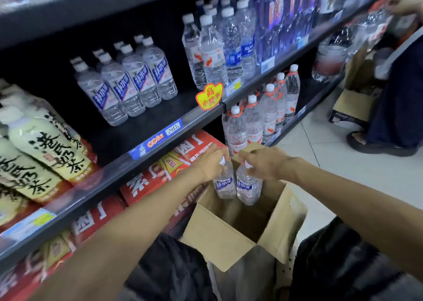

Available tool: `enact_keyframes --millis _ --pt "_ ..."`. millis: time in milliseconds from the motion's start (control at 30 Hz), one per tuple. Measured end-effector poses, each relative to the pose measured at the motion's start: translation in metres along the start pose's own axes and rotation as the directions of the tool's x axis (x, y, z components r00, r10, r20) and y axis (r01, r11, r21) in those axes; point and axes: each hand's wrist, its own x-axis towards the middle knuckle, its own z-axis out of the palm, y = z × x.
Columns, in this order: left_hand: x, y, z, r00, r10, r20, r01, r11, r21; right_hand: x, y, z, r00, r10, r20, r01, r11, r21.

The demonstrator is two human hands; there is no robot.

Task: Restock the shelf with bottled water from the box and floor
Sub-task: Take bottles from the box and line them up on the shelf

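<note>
Your left hand (211,163) grips one water bottle (225,184) by the cap, right hand (263,163) grips the other bottle (248,187). Both upright, just above the open box (229,236). Matching row (128,83) sits up-left on the shelf (160,117); left hand's nearer.

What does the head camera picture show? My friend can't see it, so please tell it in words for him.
Two bare hands each grip a water bottle by its top, left hand on the left bottle and right hand on the right bottle, over an open cardboard box. On the left, a dark shelf holds matching bottles.
</note>
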Motion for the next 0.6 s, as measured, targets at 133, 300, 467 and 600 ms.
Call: enact_keyframes --millis 133,300,467,600 --pt "-0.017 0.014 -0.044 0.985 0.057 -0.164 -0.051 0.998 0.040 -0.013 0.001 -0.046 0.994 -0.008 -0.112 0.008 1.000 0.000" --pt "-0.042 0.029 -0.110 0.900 0.136 -0.414 -0.129 0.991 0.046 -0.027 0.003 -0.114 0.952 -0.020 -0.304 0.027 0.999 0.019" --pt "-0.064 0.042 -0.175 0.834 0.150 -0.531 -0.121 0.989 0.090 -0.025 0.001 -0.174 0.918 -0.064 -0.390 0.073 0.997 0.009" --pt "-0.077 0.042 -0.214 0.780 0.136 -0.611 -0.081 0.990 0.116 -0.013 -0.008 -0.211 0.874 -0.053 -0.484 0.100 0.992 0.073"
